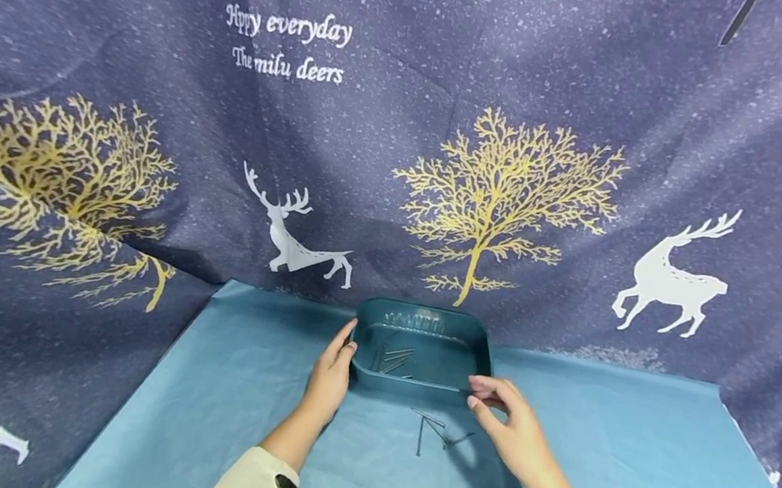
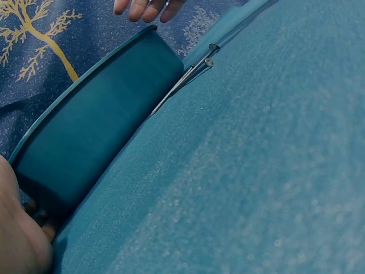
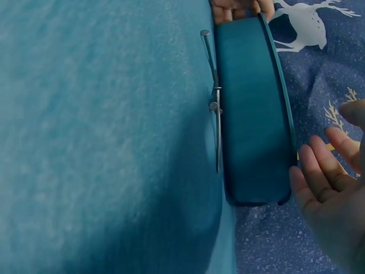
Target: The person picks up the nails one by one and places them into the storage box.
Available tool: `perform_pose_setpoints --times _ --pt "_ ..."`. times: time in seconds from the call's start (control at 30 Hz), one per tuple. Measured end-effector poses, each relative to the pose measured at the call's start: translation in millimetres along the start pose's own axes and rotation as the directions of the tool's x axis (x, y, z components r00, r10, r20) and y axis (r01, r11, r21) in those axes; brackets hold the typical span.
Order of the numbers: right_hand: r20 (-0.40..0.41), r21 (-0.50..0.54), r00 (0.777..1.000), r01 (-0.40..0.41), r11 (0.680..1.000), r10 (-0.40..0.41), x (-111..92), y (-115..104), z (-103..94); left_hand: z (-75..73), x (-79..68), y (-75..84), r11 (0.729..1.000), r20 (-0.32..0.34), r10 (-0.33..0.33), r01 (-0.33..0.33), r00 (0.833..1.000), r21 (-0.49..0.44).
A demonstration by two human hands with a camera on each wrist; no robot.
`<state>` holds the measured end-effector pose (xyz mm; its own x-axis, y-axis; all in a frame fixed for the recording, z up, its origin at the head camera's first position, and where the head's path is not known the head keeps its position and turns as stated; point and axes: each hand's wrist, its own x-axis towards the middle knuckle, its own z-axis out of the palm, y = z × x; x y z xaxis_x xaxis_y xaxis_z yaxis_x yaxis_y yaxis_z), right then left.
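Observation:
A dark teal rectangular tray (image 1: 415, 387) stands at the back of the blue cloth with several nails (image 1: 395, 358) inside. My left hand (image 1: 328, 382) rests against its left wall, fingers reaching along the outside; the right wrist view shows these fingers (image 3: 239, 8) bent at the tray's far end. At the front right corner is my right hand (image 1: 510, 431), holding nothing, its fingers loosely curved and its fingertips close to the rim; whether they touch it I cannot tell. Several loose nails (image 1: 434, 423) lie crossed on the cloth before the tray.
Blue cloth (image 1: 632, 457) covers the work surface and stretches to both sides of the tray. A dark blue curtain (image 1: 390, 151) with white deer and yellow trees hangs directly behind the tray. A shadow of the right arm falls on the cloth.

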<state>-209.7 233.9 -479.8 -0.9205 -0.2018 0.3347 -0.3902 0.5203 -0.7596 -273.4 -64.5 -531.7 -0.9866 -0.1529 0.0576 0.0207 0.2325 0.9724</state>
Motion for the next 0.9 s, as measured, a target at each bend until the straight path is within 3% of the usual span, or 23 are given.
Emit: perform_pose_setpoints --times 0.17,0.37,0.67,0.9 --pt "0.043 -0.033 0.999 -0.023 0.999 0.024 -3.8 -0.6 0.7 0.9 -0.4 -0.4 1.0 0.003 -0.008 0.008 1.0 -0.007" --pt "0.099 -0.083 0.995 0.013 0.996 -0.005 -6.7 4.0 3.5 1.8 0.1 -1.8 1.0 0.002 -0.001 0.001 1.0 -0.027" --pt "0.114 -0.123 0.993 0.033 0.992 -0.019 -7.2 6.5 5.1 0.7 0.6 -1.5 1.0 -0.01 0.005 -0.005 1.0 -0.005" --pt "0.204 -0.224 0.976 0.122 0.967 -0.076 -11.2 8.6 4.2 1.9 -0.2 -2.8 1.0 0.002 0.002 -0.002 1.0 -0.02"
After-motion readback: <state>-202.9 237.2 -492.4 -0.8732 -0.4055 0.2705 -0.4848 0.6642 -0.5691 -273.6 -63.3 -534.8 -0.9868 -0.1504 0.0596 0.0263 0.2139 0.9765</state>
